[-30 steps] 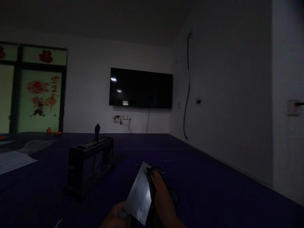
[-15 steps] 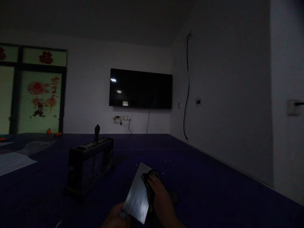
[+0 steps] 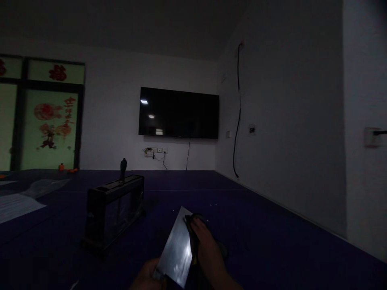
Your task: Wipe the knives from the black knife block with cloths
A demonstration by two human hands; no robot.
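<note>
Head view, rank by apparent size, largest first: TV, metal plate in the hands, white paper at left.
1. TV
2. Metal plate, helped by being near the camera
3. White paper, visible part only; the left edge cuts it off

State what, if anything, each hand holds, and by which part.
Left hand: a metal plate, by its near left corner. Right hand: over a dark object; grip unclear.
</note>
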